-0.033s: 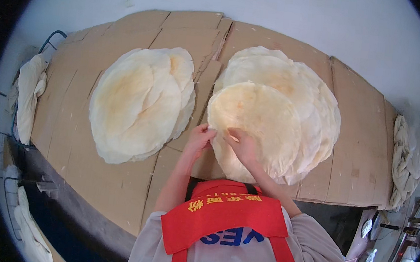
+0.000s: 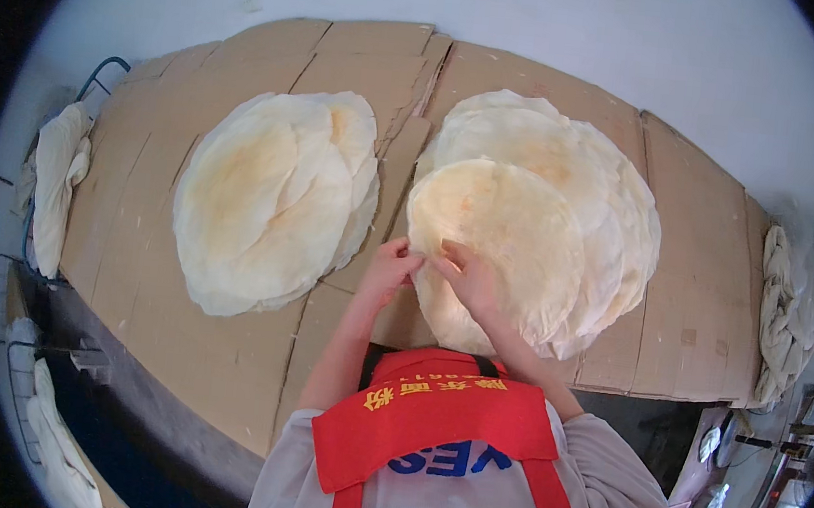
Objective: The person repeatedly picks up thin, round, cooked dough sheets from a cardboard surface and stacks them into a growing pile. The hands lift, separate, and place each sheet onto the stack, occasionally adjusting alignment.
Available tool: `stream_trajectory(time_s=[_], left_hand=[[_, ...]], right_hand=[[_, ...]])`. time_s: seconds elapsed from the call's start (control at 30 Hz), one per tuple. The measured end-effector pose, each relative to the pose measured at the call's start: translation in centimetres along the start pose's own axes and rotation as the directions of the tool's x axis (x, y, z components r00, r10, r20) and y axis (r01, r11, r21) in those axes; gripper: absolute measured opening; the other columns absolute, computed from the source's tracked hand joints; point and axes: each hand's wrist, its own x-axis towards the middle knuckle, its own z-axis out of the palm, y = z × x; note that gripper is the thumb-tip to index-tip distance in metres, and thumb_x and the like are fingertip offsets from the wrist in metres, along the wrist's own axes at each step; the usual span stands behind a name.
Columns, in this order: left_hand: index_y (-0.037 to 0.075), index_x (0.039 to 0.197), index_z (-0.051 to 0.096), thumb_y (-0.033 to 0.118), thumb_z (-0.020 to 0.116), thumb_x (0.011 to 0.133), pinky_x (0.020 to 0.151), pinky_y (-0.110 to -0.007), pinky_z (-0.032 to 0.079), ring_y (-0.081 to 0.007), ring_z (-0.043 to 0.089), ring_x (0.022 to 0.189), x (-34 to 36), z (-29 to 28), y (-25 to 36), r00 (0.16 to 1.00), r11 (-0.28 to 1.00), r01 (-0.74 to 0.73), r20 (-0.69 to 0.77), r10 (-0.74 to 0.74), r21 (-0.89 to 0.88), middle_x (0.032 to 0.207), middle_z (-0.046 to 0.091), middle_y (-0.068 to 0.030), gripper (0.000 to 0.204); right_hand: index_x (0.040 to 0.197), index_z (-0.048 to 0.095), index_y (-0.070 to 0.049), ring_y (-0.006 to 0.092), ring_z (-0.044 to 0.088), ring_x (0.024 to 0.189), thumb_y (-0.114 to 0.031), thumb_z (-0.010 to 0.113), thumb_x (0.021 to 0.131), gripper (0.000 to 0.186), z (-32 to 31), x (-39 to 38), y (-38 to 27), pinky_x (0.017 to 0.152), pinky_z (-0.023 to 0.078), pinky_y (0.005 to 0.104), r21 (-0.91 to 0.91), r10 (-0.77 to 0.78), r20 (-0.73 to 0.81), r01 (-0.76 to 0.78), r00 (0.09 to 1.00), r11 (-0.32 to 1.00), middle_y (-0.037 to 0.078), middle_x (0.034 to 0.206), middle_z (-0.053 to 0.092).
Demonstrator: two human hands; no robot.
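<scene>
My left hand (image 2: 392,270) is at the left edge of a large, round, thin flatbread (image 2: 512,220), pinching its rim between thumb and fingers. Close beside it, my right hand (image 2: 471,277) lies over the same flatbread, fingers bent and thumb reaching toward the left fingertips. It seems to pinch the sheet near that edge, though the fingertips partly hide the spot. Pale cream with light brown patches, this flatbread rests on top of a wide overlapping pile of flatbreads (image 2: 623,224). A second pile of flatbreads (image 2: 257,193) lies to the left, apart from both hands.
Flattened cardboard sheets (image 2: 213,363) cover the broad surface under both piles. A white wall (image 2: 562,26) runs behind. Bundled pale cloth (image 2: 57,185) hangs at the left end, more cloth (image 2: 784,311) at the right. A red apron (image 2: 432,416) covers my chest.
The top flatbread's left edge has drawn in slightly to the right by my fingers. Both hands have shifted only a little; the piles are unchanged.
</scene>
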Motion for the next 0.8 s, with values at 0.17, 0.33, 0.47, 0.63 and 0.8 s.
stream_trajectory(time_s=[0.17,0.33,0.47,0.63,0.8], left_hand=[[0.003,0.09,0.056,0.006,0.054,0.078,0.049,-0.02,0.035,-0.0054,0.046,0.057,0.6,1.7,-0.3,0.982,0.981,-0.182,0.056,0.179,0.06,0.066,0.053,0.0011,0.012],[0.003,0.094,0.056,0.003,0.055,0.076,0.054,-0.019,0.039,-0.0054,0.049,0.062,0.5,2.0,-0.8,0.981,0.983,-0.181,0.068,0.182,-0.019,0.073,0.055,0.002,0.018],[0.003,0.098,0.056,0.002,0.058,0.074,0.059,-0.02,0.041,-0.006,0.052,0.069,0.4,2.4,-0.8,0.979,0.978,-0.197,0.043,0.2,-0.074,0.08,0.058,0.0005,0.025],[0.001,0.097,0.055,-0.001,0.058,0.072,0.064,-0.024,0.044,-0.0108,0.055,0.072,0.7,-1.3,-2.3,0.991,0.974,-0.134,-0.047,0.127,-0.184,0.086,0.06,-0.004,0.025],[0.002,0.088,0.056,-0.001,0.058,0.071,0.06,-0.026,0.045,-0.0143,0.057,0.07,0.2,-4.3,-6.1,0.978,0.921,-0.009,-0.197,-0.073,-0.389,0.081,0.059,-0.0049,0.018]], right_hand=[[0.113,0.051,-0.003,0.0287,0.059,0.089,-0.034,0.056,0.08,0.045,0.3,1.0,-2.4,0.075,0.046,0.0341,-0.064,0.048,-0.044,-0.051,0.998,0.997,0.017,0.097,0.06],[0.11,0.053,-0.004,0.0285,0.059,0.085,-0.028,0.058,0.078,0.039,-1.1,0.6,-3.1,0.07,0.047,0.0338,-0.035,0.025,-0.005,-0.026,1.0,0.999,0.017,0.098,0.059],[0.095,0.058,-0.005,0.0289,0.059,0.073,-0.021,0.058,0.076,0.024,-1.1,0.4,-1.7,0.063,0.047,0.0357,-0.086,-0.083,-0.07,0.077,0.994,0.993,0.015,0.086,0.061],[0.08,0.059,-0.004,0.0256,0.057,0.062,-0.012,0.057,0.073,0.01,-4.5,1.0,1.1,0.055,0.045,0.0341,-0.353,-0.195,-0.286,0.085,0.938,0.932,0.012,0.073,0.059],[0.078,0.061,0.0,0.0127,0.055,0.058,-0.013,0.057,0.076,0.014,-16.4,1.4,8.7,0.052,0.043,0.0244,0.415,0.434,-0.439,-0.251,0.787,0.875,0.004,0.066,0.059]])
